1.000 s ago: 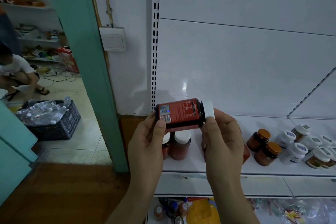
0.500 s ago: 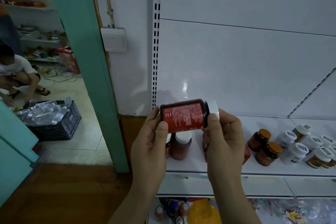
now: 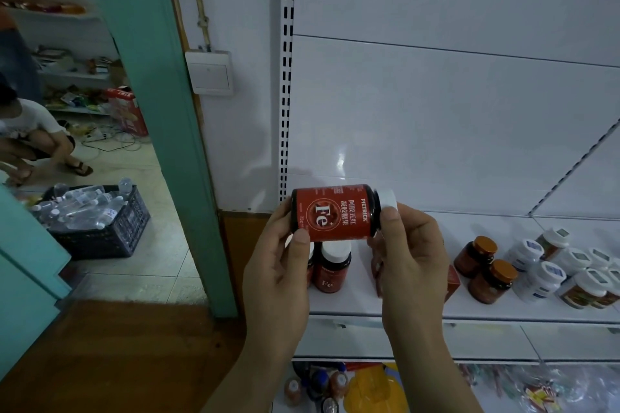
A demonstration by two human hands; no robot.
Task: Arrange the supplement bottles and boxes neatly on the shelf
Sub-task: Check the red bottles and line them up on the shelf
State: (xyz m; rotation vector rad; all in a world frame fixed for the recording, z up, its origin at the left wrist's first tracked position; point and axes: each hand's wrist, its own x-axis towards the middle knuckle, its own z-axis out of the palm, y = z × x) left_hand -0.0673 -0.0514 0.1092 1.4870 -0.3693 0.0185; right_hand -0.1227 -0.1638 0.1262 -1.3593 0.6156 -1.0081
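Note:
A red "Fe" supplement bottle with a white cap lies sideways in the air in front of the white shelf. My left hand grips its base and my right hand grips the cap end. Under it, two matching red bottles stand upright at the shelf's left end. A red box peeks out behind my right hand. Two brown bottles with orange caps and several white-capped bottles stand further right.
A teal door frame rises left of the shelf. Beyond it a black crate of plastic bottles sits on the tiled floor, and a person crouches at the far left. Packaged goods fill the lower shelf.
The bottle has been turned about its long axis between my hands; its back label with small print faced me before, and the front "Fe" label faces me now.

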